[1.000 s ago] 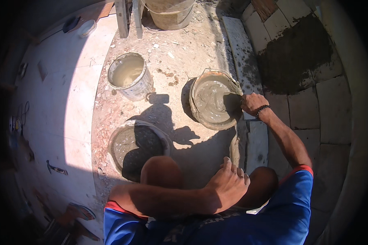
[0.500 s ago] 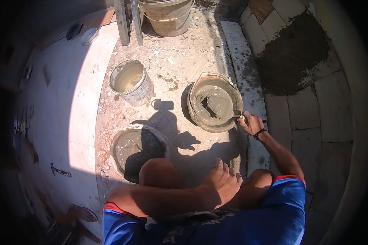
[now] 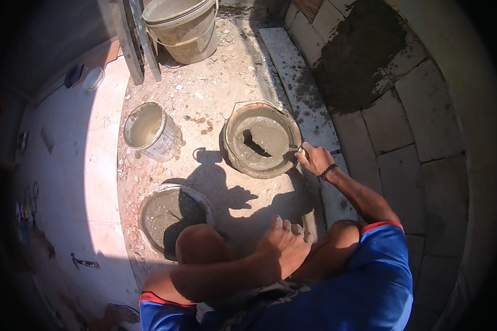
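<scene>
My right hand (image 3: 316, 159) is closed round the handle of a trowel (image 3: 292, 149) at the right side of a bucket (image 3: 262, 171). The trowel's blade dips into wet grey mortar (image 3: 268, 133) in that bucket, where a dark gap is open in the surface. Loosely curled and with nothing visible in it, my left hand (image 3: 286, 249) lies by my bent right knee. A second bucket of grey mortar (image 3: 160, 212) stands near my left knee, half in shadow.
A smaller bucket (image 3: 171, 140) of cloudy liquid stands beyond. Farther back are a big bucket (image 3: 196, 47) and wooden posts (image 3: 128, 47). A pale board (image 3: 292, 74) runs along the tiled wall (image 3: 392, 121), which bears dark mortar. A hammer (image 3: 85, 263) lies at left.
The view has shifted, so the buckets appear farther left. In the mortar, the trowel has moved and the dark gap looks wider. My left hand stays by the knee.
</scene>
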Motion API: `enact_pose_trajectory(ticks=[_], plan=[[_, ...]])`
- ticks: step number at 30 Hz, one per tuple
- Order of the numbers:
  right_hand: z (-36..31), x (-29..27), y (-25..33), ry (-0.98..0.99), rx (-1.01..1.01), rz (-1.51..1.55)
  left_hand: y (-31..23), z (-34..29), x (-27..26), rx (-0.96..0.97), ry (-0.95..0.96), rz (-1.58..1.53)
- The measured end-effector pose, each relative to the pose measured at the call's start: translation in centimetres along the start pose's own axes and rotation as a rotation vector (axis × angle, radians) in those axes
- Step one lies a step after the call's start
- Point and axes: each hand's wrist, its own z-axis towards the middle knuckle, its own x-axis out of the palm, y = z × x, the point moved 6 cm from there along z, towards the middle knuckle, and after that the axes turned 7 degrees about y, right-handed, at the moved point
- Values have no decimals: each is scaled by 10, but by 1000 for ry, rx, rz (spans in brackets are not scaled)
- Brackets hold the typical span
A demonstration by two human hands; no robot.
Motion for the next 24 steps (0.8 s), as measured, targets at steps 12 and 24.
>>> enact_pose_trajectory(ticks=[12,24], plan=[[-20,-72,34,163,-54,306,-4,1,-3,23,24,20],[-15,-82,-196,-31,527,396,7,-11,1,-39,33,-96]])
